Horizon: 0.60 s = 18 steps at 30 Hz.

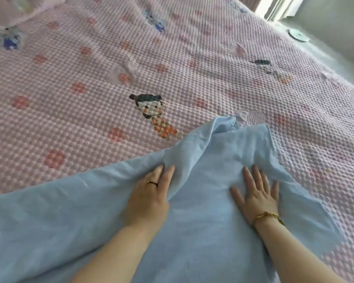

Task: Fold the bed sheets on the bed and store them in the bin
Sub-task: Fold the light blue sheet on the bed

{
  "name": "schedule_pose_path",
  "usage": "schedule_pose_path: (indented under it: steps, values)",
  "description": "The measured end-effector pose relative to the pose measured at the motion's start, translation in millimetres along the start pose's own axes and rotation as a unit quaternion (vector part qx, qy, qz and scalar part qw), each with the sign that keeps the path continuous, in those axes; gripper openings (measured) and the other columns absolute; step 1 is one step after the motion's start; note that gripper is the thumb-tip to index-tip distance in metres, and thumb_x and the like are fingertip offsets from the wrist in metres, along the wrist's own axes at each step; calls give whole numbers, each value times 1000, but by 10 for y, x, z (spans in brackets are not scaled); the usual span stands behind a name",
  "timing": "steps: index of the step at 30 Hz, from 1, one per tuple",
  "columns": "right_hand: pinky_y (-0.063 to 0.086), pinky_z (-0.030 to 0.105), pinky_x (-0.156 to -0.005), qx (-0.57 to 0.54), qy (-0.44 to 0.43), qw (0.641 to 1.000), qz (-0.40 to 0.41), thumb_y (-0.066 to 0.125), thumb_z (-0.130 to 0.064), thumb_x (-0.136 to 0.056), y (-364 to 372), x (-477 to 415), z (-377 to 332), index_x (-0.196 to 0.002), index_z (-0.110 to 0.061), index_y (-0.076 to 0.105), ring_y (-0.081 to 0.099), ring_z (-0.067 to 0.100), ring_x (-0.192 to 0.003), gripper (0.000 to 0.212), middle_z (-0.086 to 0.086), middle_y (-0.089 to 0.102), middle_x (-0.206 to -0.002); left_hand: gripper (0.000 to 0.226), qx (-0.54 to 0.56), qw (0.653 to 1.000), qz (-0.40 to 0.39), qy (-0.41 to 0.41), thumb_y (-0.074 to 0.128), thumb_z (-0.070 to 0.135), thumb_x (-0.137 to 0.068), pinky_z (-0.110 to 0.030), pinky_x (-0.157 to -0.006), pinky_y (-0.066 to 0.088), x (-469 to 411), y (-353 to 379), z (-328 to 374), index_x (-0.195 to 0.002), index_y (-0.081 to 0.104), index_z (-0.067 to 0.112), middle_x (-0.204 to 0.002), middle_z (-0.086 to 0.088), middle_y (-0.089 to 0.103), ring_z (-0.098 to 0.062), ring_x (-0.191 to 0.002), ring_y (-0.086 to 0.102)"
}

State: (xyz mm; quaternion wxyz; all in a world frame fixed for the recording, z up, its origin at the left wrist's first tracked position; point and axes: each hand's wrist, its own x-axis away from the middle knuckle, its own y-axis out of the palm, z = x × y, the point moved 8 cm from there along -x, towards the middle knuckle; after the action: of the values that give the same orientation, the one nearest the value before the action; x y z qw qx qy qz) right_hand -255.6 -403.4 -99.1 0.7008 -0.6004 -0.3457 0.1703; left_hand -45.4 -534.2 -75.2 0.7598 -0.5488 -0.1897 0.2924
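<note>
Fingers (258,177) of the right hand (255,196) are spread wide and lie flat, palm down, on a light blue bed sheet (208,237). The left hand (149,195) rests palm down on the same sheet, just beside the right. Two of its fingers (159,174) show, straight and close together, one wearing a thin ring (152,183). Its other fingers and thumb are hidden under a raised fold of the sheet, so whether they pinch the cloth cannot be told.

That fold rises between the two hands and runs away past the fingertips to a loose corner. The sheet spreads out under both palms and back along both forearms. It lies rumpled on a bed covered by a pink bubble-textured quilt (80,64). A printed cartoon figure (151,113) sits on the quilt beyond the left fingertips. A cord bracelet (268,216) circles the right wrist.
</note>
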Motion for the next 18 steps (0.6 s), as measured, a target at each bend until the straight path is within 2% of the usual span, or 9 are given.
schedule_pose_path:
  steps: [2,5,8,10,12,14,15,17,18]
  values:
    - [-32,30,-101,-1,-13,997,69,2,-66,-73,97,-60,-14,-147,-27,4,-4,15,-144,84,-7,-8,-153,97,-4,999,46,6,84,-3,-30,-30,-44,50,-258,-69,21,-117,45,11,-105,-18,67,-31,-69,69]
    - [-13,28,-111,-59,-32,988,140,28,-52,-76,192,-109,-26,-133,-16,39,32,26,-130,69,10,42,-140,74,-20,995,96,-5,63,-8,-58,-36,-41,47,-720,-278,23,-125,41,13,-108,-20,65,-36,-65,66]
    - [-3,32,-112,-96,-41,978,181,35,-48,-77,227,-128,23,-127,-13,38,31,28,-124,61,19,54,-129,56,-33,989,55,-131,46,8,-90,-39,-72,44,-1139,-423,-289,-142,31,22,-124,-17,55,-37,-98,58]
    - [-6,33,-113,-113,-45,972,200,29,-51,-85,205,-110,19,-128,-13,38,30,29,-125,57,18,52,-131,47,-5,987,8,-160,51,19,-91,-36,-83,40,-1373,-381,-437,-137,40,21,-127,-15,54,-35,-109,53]
    - [-7,35,-113,-120,-50,971,202,24,-53,-89,212,-129,19,-128,-14,39,28,30,-127,57,17,51,-132,38,1,996,21,-86,54,18,-89,-37,-87,43,-1508,-406,-264,-126,55,13,-124,-15,57,-35,-109,55]
    - [-7,36,-114,-125,-53,968,209,29,-52,-86,241,-139,32,-128,-14,38,23,27,-130,58,13,45,-136,33,2,996,19,89,58,19,-80,-41,-84,49,-1590,-273,142,-110,66,8,-116,-17,62,-37,-99,62]
    - [-7,37,-114,-123,-55,968,213,30,-52,-84,247,-140,29,-129,-15,38,20,24,-132,58,11,40,-138,36,-15,987,5,157,58,21,-76,-44,-89,46,-1598,-184,329,-110,67,9,-119,-16,60,-37,-104,61]
    - [-7,37,-114,-130,-54,964,224,32,-51,-82,265,-147,39,-129,-15,37,7,17,-141,59,8,32,-138,46,-76,980,-76,167,55,27,-86,-36,-109,21,-1687,31,450,-132,50,22,-140,-1,44,-25,-131,38]
    - [-6,38,-114,-134,-53,962,231,29,-52,-85,271,-148,46,-129,-16,37,-1,13,-143,57,8,32,-138,52,-94,978,-116,146,52,33,-89,-29,-111,11,-1747,135,397,-139,38,29,-144,7,36,-17,-136,27]
